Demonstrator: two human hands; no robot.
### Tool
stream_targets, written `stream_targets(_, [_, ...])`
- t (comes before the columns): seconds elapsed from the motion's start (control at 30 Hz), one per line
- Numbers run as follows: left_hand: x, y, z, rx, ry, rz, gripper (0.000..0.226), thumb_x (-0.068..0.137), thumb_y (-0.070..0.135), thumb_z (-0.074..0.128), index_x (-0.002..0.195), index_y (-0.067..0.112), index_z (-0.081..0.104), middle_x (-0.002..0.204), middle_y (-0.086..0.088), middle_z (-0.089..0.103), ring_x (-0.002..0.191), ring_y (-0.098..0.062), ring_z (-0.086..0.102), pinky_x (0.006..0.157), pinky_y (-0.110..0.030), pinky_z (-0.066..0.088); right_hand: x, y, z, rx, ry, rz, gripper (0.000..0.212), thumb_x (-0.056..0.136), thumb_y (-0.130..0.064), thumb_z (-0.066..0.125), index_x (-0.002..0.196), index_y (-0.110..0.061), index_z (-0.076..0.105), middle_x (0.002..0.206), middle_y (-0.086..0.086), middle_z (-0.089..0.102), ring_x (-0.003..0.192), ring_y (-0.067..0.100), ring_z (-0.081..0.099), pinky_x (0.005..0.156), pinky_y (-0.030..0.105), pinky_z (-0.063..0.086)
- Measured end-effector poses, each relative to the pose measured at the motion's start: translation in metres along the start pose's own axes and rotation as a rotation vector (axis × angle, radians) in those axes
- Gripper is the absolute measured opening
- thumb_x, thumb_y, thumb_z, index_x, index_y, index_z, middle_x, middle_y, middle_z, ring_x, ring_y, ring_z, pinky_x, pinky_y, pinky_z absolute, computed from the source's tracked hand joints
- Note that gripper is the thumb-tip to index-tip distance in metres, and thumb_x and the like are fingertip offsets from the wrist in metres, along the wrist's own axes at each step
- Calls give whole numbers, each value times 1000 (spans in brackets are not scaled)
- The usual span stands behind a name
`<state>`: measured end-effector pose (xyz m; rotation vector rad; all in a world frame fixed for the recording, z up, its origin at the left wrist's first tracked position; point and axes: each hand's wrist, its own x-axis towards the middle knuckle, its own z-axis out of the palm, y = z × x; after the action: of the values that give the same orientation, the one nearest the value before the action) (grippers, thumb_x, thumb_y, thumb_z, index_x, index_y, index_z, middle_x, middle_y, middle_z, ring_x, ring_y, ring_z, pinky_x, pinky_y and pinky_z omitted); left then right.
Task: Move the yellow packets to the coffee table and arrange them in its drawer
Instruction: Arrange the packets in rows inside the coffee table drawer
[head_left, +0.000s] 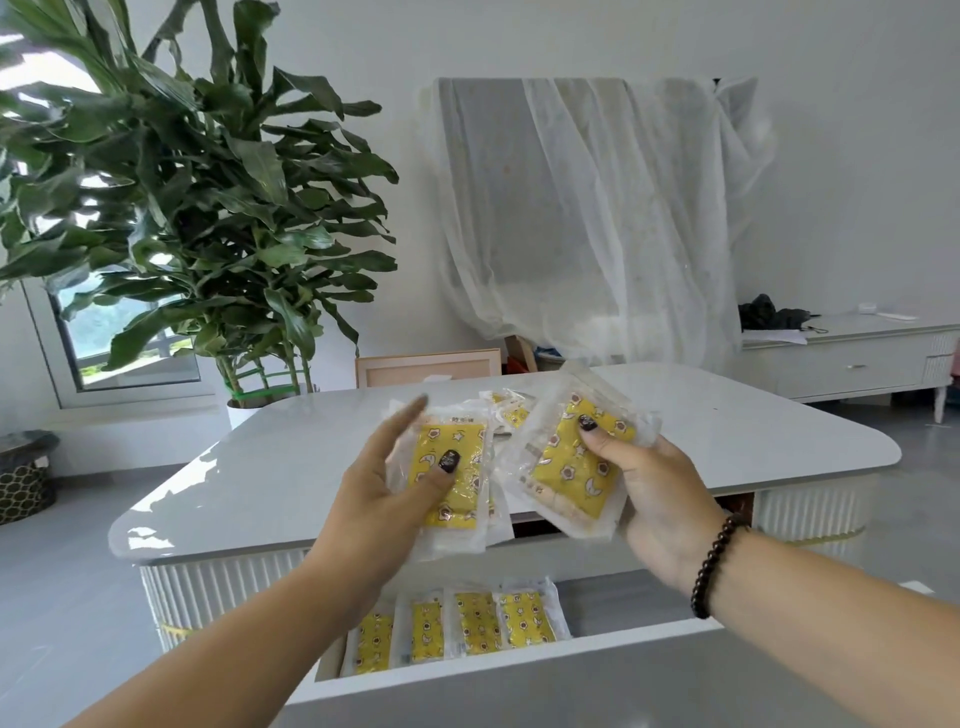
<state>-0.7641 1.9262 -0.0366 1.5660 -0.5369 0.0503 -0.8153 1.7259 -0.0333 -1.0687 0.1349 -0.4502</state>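
While above the open drawer (597, 644), each hand thumb-pinching packets: left hand (395, 488), right hand (649, 493)

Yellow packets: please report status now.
Left hand holds one packet, right hand another. Four packets lined in open drawer. More wait on tabletop. Nothing blocks drawer.

Both forearms are bare, with no sleeves seen. A bracelet (716, 564) of dark, round, glossy beads is worn on the right wrist. The thumbnails of the left hand (384, 493) and the right hand (649, 499) are painted with dark, almost black polish.
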Motion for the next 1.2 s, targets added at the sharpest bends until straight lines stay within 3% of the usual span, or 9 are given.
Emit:
stream_targets(0.1, [1,2,0,-44,-16,-14,84,92,11,61,137,68,18,137,25,43,120,-14,60,104,-44,46,-1,-2,-3,39,-92,78,29,84,-8,63,112,-9,66,101,11,74,83,23,72,64,37,59])
stream_targets(0.23, [0,-4,6,-29,-69,-109,86,97,24,55,142,62,-9,141,17,47,120,-20,60,103,-47,47,-12,11,5,-25,-258,181,37,79,-10,66,116,-7,64,110,17,70,97,33,68,80,49,57])
stream_targets(0.33, [0,-7,8,-28,-131,-141,59,100,27,48,148,44,18,137,5,56,115,-25,63,97,-51,51,-16,19,12,-57,-224,188,32,83,-7,66,114,-7,63,103,15,72,85,28,71,71,44,59])
stream_targets(0.4, [-3,-3,12,21,-151,-127,31,101,20,46,131,26,46,112,-1,72,99,-24,71,88,-50,56,-15,20,13,-64,-174,175,31,83,-6,67,113,-7,63,98,14,74,80,27,72,68,42,60])
stream_targets(0.47, [-6,1,13,18,-149,-140,20,100,16,48,115,22,58,99,-3,75,91,-24,73,86,-50,56,-12,20,12,-73,-137,152,29,82,-6,68,111,-7,64,95,12,74,78,26,72,69,42,60])
stream_targets(0.73, [-6,2,4,14,-169,-179,17,87,16,67,103,18,70,97,-10,76,93,-35,71,88,-55,55,-10,20,5,-190,-135,71,27,83,-14,68,110,-9,66,97,10,75,88,25,72,79,42,58])
stream_targets(0.9, [-2,6,-2,68,-202,-182,55,58,30,81,110,16,67,96,-8,76,89,-31,73,88,-53,55,-11,23,-2,-262,-137,47,33,83,-14,69,115,-9,60,102,10,74,94,27,71,84,49,56])
stream_targets(1.07, [-3,6,-1,115,-253,-194,43,55,36,82,94,18,76,95,-16,75,91,-42,69,88,-58,53,-13,24,-8,-307,-137,45,28,84,-14,69,111,-11,62,99,10,74,92,28,71,85,52,55])
stream_targets(1.2, [-4,5,0,186,-402,-211,50,64,21,84,111,22,65,101,-1,76,92,-24,73,85,-44,58,-14,27,-13,-318,-50,5,24,84,-17,70,107,-14,63,95,6,75,88,25,72,84,50,56])
